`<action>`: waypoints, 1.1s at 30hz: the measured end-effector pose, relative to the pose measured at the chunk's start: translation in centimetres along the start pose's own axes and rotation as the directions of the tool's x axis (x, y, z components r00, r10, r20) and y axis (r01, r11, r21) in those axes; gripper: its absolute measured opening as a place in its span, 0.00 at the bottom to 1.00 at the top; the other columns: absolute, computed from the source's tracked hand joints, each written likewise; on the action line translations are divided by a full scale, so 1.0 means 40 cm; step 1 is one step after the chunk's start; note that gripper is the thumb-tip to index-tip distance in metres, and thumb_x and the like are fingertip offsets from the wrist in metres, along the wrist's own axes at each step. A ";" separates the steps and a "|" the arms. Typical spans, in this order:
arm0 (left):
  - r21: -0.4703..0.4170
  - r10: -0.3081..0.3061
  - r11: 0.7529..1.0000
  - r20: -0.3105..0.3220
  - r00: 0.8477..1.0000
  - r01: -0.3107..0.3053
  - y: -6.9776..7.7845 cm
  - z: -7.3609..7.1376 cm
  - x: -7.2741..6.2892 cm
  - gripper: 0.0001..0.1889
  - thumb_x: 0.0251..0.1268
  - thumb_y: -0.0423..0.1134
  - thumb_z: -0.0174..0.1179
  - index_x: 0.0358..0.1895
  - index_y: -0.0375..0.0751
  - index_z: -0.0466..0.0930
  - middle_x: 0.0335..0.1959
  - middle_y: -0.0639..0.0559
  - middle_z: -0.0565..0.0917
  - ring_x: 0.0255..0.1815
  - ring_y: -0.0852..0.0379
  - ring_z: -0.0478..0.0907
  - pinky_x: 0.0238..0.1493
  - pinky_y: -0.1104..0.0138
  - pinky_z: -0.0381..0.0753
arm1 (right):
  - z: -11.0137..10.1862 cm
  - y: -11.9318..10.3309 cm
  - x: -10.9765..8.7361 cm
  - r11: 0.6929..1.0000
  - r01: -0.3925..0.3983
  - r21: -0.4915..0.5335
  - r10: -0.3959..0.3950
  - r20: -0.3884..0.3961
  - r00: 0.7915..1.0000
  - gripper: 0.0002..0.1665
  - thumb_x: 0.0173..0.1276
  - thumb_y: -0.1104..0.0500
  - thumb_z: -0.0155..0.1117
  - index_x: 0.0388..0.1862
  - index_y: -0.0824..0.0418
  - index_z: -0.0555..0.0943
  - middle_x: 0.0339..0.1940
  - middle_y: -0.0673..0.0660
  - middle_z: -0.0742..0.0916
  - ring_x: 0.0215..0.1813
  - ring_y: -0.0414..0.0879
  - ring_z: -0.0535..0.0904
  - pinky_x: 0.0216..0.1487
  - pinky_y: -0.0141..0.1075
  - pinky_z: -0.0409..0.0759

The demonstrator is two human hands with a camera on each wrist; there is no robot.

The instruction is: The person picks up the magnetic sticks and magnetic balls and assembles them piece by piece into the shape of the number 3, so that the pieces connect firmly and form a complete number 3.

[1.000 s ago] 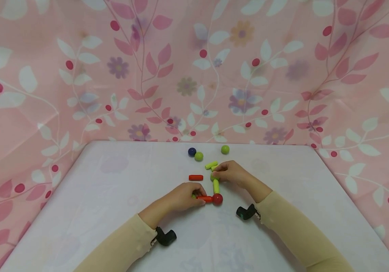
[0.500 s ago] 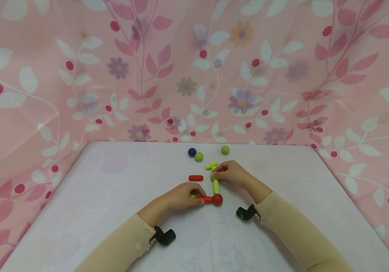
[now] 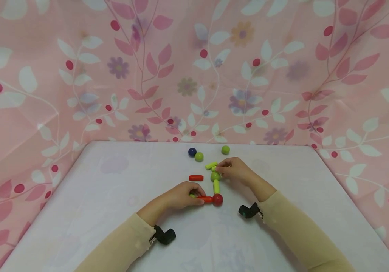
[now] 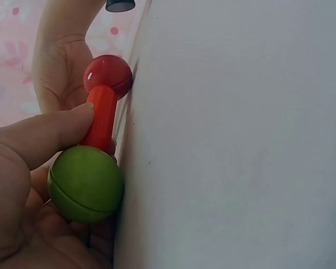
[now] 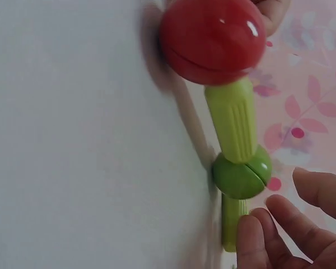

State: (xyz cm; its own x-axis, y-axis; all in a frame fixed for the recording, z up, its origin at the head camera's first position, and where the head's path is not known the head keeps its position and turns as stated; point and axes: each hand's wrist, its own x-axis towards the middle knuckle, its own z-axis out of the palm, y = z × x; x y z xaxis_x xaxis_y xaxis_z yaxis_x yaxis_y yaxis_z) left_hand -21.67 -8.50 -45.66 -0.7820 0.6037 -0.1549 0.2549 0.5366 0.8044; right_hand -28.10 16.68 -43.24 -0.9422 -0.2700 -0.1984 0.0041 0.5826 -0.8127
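Observation:
My left hand pinches a red stick between thumb and fingers. A green ball caps the stick's near end, by the palm, and a red ball its far end. From the red ball a yellow-green stick runs to another green ball, making an L-shaped corner on the table. My right hand is beside that second ball, fingers apart and holding nothing in the right wrist view. Just beyond the ball lies a yellow-green stick; whether it joins the ball I cannot tell.
A loose red stick lies beyond my left hand. Another yellow-green stick lies behind the joined pieces. Farther back on the white table sit a dark blue ball, a green ball touching it, and a separate green ball.
My right hand has let go of the green ball at the end of the yellow-green stick and moved slightly back and right. My left hand keeps its grip on the red stick.

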 end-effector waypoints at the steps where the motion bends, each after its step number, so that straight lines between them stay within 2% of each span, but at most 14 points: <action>1: 0.000 -0.003 1.000 -0.001 1.000 0.003 0.001 -0.001 -0.001 0.06 0.65 0.43 0.68 0.43 0.55 0.85 0.36 0.62 0.82 0.41 0.59 0.76 0.49 0.63 0.75 | -0.005 -0.001 0.001 1.000 0.007 0.000 -0.007 -0.006 1.000 0.16 0.70 0.53 0.68 0.49 0.63 0.85 0.42 0.56 0.86 0.41 0.47 0.81 0.43 0.37 0.80; 8: -0.001 -0.015 1.000 -0.005 1.000 0.015 0.001 -0.002 -0.001 0.06 0.64 0.43 0.69 0.42 0.55 0.85 0.36 0.61 0.82 0.42 0.58 0.75 0.48 0.62 0.75 | -0.038 0.002 0.009 0.999 0.045 -0.031 -0.046 -0.043 0.998 0.16 0.72 0.58 0.65 0.53 0.66 0.84 0.47 0.59 0.86 0.45 0.49 0.80 0.48 0.41 0.81; 11: -0.003 -0.014 1.000 -0.005 1.000 0.014 0.000 -0.001 0.000 0.06 0.65 0.43 0.69 0.42 0.54 0.85 0.36 0.61 0.82 0.41 0.58 0.75 0.48 0.62 0.75 | -0.048 0.008 0.017 0.999 0.038 -0.036 -0.040 -0.053 0.998 0.16 0.72 0.59 0.65 0.54 0.66 0.83 0.49 0.60 0.86 0.47 0.49 0.79 0.49 0.41 0.81; 16: -0.010 -0.024 1.000 -0.002 1.000 0.024 0.000 0.001 0.000 0.06 0.65 0.43 0.69 0.42 0.54 0.85 0.36 0.61 0.82 0.42 0.58 0.75 0.48 0.62 0.75 | -0.054 0.020 0.035 0.999 0.011 -0.041 -0.013 -0.039 0.999 0.15 0.72 0.59 0.65 0.54 0.65 0.83 0.49 0.59 0.85 0.48 0.50 0.79 0.51 0.40 0.80; 23: -0.025 -0.020 1.000 -0.006 1.000 0.020 0.006 -0.001 -0.006 0.07 0.64 0.42 0.69 0.43 0.51 0.85 0.36 0.60 0.82 0.40 0.58 0.75 0.46 0.64 0.75 | -0.047 0.039 0.066 0.994 0.059 -0.089 -0.059 0.007 0.998 0.15 0.69 0.61 0.69 0.52 0.64 0.85 0.51 0.59 0.86 0.56 0.55 0.79 0.56 0.44 0.78; 27: -0.023 -0.025 0.999 -0.006 1.000 0.025 0.007 -0.001 -0.006 0.06 0.64 0.42 0.69 0.43 0.52 0.85 0.36 0.60 0.82 0.40 0.58 0.75 0.46 0.64 0.75 | -0.040 0.047 0.081 0.990 0.068 -0.121 -0.065 0.024 0.998 0.13 0.67 0.61 0.70 0.50 0.62 0.85 0.49 0.57 0.86 0.54 0.53 0.79 0.57 0.44 0.77; 33: -0.035 -0.035 0.999 -0.005 0.999 0.034 0.008 0.001 -0.005 0.06 0.64 0.42 0.69 0.42 0.53 0.85 0.35 0.61 0.83 0.40 0.58 0.76 0.47 0.63 0.75 | -0.036 0.045 0.083 0.984 0.068 -0.162 -0.064 0.029 0.998 0.11 0.66 0.63 0.70 0.47 0.62 0.85 0.44 0.56 0.85 0.48 0.50 0.77 0.53 0.42 0.77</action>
State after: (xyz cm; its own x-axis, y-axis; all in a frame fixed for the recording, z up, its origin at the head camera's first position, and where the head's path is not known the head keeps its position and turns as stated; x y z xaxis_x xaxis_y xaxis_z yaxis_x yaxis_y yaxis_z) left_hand -21.41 -8.42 -45.39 -0.7934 0.5816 -0.1795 0.2079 0.5361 0.8182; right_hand -31.71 17.93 -44.59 -0.9305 -0.3287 -0.1616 -0.1141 0.6793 -0.7249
